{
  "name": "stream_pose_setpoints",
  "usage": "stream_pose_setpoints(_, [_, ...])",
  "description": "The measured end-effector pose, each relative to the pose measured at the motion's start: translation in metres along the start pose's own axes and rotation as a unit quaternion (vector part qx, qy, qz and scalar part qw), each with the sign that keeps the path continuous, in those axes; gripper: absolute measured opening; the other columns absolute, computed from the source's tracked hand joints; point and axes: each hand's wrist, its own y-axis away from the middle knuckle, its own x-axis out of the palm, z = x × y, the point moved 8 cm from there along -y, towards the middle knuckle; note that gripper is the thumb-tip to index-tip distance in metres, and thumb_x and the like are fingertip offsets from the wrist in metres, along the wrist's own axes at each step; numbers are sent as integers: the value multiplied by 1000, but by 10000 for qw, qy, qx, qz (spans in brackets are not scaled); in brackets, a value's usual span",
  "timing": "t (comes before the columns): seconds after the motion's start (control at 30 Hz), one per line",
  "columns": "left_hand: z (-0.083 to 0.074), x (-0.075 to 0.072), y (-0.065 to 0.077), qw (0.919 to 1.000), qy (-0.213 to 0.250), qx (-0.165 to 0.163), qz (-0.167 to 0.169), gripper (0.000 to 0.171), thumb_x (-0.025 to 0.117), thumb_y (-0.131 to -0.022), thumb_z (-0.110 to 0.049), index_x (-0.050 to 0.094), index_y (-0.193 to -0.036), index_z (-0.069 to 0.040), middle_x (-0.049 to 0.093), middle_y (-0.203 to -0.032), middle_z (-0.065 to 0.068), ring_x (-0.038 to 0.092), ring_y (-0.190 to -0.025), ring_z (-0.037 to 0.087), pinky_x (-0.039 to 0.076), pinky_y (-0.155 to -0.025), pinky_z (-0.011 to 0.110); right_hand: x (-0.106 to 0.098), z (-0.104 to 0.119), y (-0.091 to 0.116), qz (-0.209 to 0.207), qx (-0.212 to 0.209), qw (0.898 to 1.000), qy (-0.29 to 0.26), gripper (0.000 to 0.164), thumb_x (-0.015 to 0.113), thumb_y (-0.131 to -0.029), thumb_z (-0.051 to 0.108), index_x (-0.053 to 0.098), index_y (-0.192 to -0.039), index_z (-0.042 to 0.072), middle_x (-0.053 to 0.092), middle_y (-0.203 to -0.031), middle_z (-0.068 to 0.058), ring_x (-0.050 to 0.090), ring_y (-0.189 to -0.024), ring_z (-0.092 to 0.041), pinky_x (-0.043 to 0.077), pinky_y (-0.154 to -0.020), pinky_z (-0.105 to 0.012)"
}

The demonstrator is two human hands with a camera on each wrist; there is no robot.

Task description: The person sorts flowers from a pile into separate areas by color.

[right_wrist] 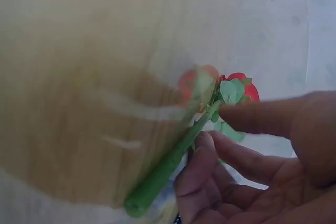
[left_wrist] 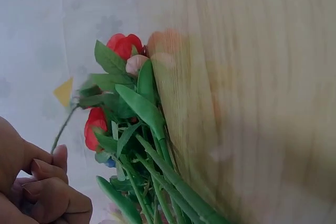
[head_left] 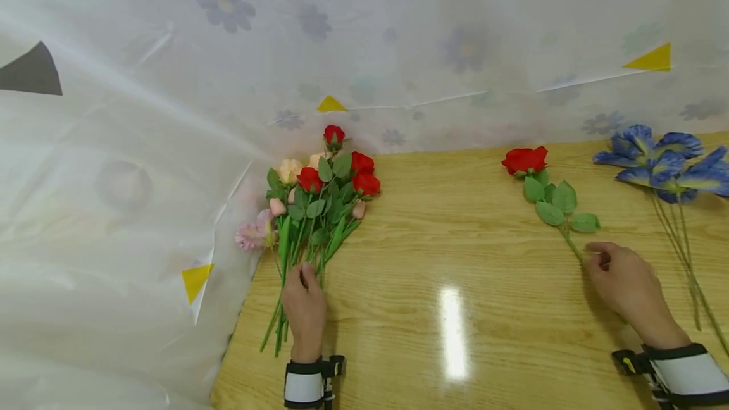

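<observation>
Flower bunch (head_left: 317, 209) on desk's (head_left: 421, 226) left, stems at my left hand (head_left: 304, 309). Lone rose (head_left: 534, 188) well right, stem at my right hand (head_left: 626, 286). Irises (head_left: 663, 166) farther right. Sheet (head_left: 393, 49) behind and left.

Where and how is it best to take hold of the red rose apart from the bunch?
Probably by the bare stem below the leaves, in a light pinch from the near right, where the right hand is. The red rose points its bloom to the far side, and leaves crowd higher up, so this slim part looks easiest.
</observation>
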Motion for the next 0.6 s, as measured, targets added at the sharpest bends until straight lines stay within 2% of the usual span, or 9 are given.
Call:
stream_pose_setpoints(0.13, [-8, -5, 0, 9991, 166, 283, -253, 30, 47, -105, -19, 68, -96, 0, 58, -73, 9, 49, -59, 17, 39, -54, 31, 5, -2, -2, 472, 84, 9988, 85, 31, 58, -97, 15, 59, -111, -12, 63, -88, -24, 55, -60, -22, 40, -46, -33])
stream_pose_setpoints(0.23, [-14, -9, 2, 9976, 257, 485, -420, 28, 48, -104, -16, 68, -94, 1, 57, -71, 8, 47, -57, 15, 38, -52, 30, 6, -5, -2, 652, 267, 9974, 115, 29, 57, -97, 15, 58, -110, -11, 63, -89, -26, 57, -63, -24, 41, -47, -34])
stream_pose_setpoints(0.43, [-22, -9, 4, 9961, 481, 528, -519, 26, 48, -104, -16, 67, -95, 0, 57, -70, 6, 47, -57, 12, 38, -51, 28, 4, -8, -4, 651, 371, 9971, 146, 27, 57, -97, 16, 59, -108, -9, 63, -87, -22, 55, -61, -21, 39, -47, -32])
stream_pose_setpoints(0.53, [-27, -6, 7, 9941, 803, 571, -454, 25, 48, -104, -16, 66, -94, -1, 51, -65, 3, 43, -53, 10, 36, -49, 25, 3, -7, -3, 571, 358, 9975, 196, 27, 58, -97, 16, 59, -107, -9, 64, -87, -22, 56, -62, -22, 39, -47, -32])
stream_pose_setpoints(0.6, [-32, -3, 9, 9911, 1104, 649, -353, 24, 48, -104, -15, 65, -93, -2, 45, -62, 0, 38, -50, 9, 33, -47, 24, -1, -3, -3, 351, 239, 9987, 295, 29, 59, -95, 17, 59, -107, -10, 64, -86, -22, 57, -62, -26, 40, -47, -33])
